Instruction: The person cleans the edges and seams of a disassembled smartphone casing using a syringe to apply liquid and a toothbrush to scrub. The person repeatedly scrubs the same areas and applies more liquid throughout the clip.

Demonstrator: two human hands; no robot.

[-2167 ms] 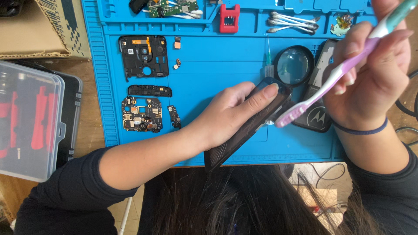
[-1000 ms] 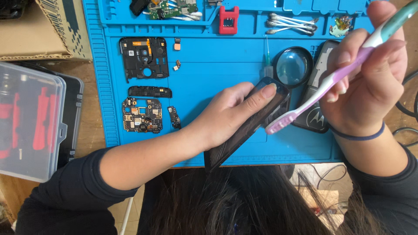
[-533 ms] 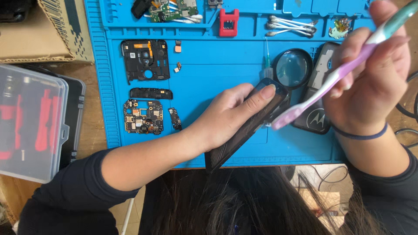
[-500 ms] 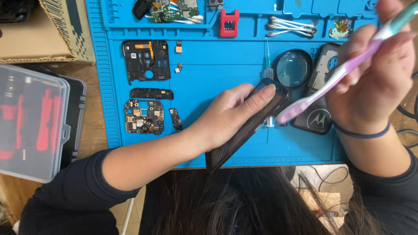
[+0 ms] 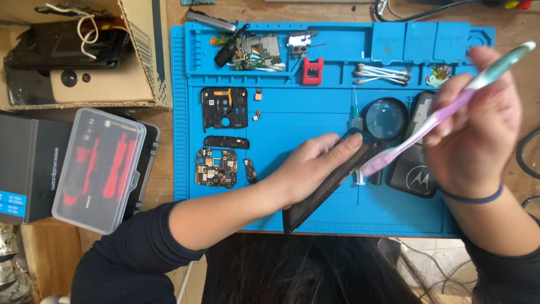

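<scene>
- Two hands were on the job: left hand lay flat, fingers closed over a dark phone panel, pinning it to the blue mat with the fingertips at the panel's far end.
- Right hand had its fingers wrapped round a purple-and-green toothbrush; brush head sat just past the left fingertips, at the panel's end, touching or nearly so — couldn't tell which.
- Versus half a second earlier, the brush head had edged back and forth by the same corner while the panel stayed put under the left hand. Looked to me like short scrubbing strokes on one spot, cleaning not finished.
- Magnifier lay just beyond the brush head; black phone back cover under the right hand's fingers.
- Circuit board and black frame sat well off to the left hand's outer side, untouched.
</scene>
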